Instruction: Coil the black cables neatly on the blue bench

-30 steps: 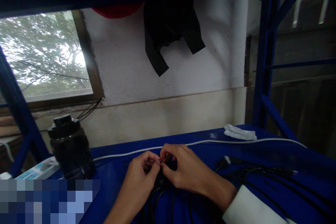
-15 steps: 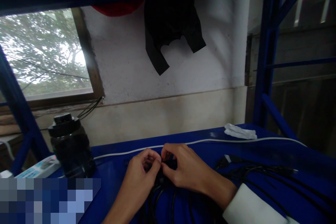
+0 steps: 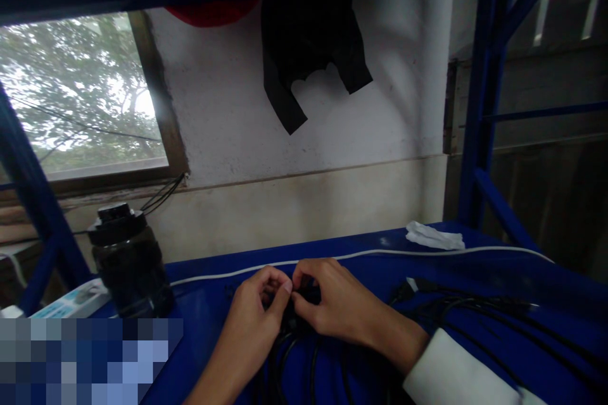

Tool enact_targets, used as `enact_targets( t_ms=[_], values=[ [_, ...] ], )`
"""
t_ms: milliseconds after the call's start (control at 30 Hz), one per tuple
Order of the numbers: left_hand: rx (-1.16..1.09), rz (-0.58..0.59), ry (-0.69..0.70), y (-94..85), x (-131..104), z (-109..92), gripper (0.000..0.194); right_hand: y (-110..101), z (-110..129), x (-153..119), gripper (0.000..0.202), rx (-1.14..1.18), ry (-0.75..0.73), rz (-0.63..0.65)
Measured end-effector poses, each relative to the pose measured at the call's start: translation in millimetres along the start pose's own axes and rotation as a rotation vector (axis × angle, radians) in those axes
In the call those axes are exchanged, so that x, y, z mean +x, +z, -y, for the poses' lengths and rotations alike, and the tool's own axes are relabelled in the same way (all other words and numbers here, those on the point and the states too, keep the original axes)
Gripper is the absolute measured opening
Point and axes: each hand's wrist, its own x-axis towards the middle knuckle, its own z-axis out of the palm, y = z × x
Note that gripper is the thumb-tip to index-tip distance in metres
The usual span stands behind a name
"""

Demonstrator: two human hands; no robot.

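Black cables [image 3: 313, 372] lie in loose curves on the blue tabletop [image 3: 204, 316].

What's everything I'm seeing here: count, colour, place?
Window: one, brown frame, upper left
Wires: several, black, window's corner
Hanging item: one, black, top centre
Rounded object: one, red, left of it
Wall: one, white over cream, behind
Rack: one, blue, all around
Bottle: one, dark, left
Box: one, whitish, left of bottle
Cord: one, white, across rack
Crumpled item: one, white, back right
Cables: several, black, bottom centre and right
Sleeve: one, white, lower right
Left hand: one, bare, centre
Right hand: one, bare, centre
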Motion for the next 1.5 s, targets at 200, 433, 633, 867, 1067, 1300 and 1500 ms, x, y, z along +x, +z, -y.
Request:
enact_targets(
  t_ms=[200, 433, 633, 867, 1067, 1300, 1500],
  values=[
    [-0.008, 0.005, -0.010, 0.7, 1.2, 0.2, 0.021, 0.6, 1.0, -0.6, 0.007, -0.005, 0.019, 0.001],
    [-0.027, 0.006, -0.023, 1.7, 1.6, 0.8, 0.011, 0.0, -0.6, -0.9, 0.009, -0.006, 0.016, -0.001],
    [-0.012, 0.044, -0.047, 0.6, 1.3, 0.8, 0.010, 0.1, -0.7, -1.1, 0.009, -0.007, 0.020, -0.014],
    [-0.029, 0.051, -0.049, 1.0, 1.6, 1.1, 0.016, 0.0, -0.9, -2.1, 0.005, -0.012, 0.006, -0.028],
    [-0.024, 0.041, -0.051, 1.7, 0.3, 3.3, 0.017, 1.1, -1.7, -1.0, 0.004, -0.022, 0.017, -0.039],
    [-0.023, 0.056, -0.029, 1.2, 0.5, 1.9, 0.018, 1.3, -1.8, -1.8, 0.007, -0.029, 0.012, -0.022],
    [-0.008, 0.051, -0.026, 0.8, 1.1, 1.1, 0.019, -0.5, 0.6, -1.1, 0.006, -0.048, 0.014, -0.037]
  ],
)
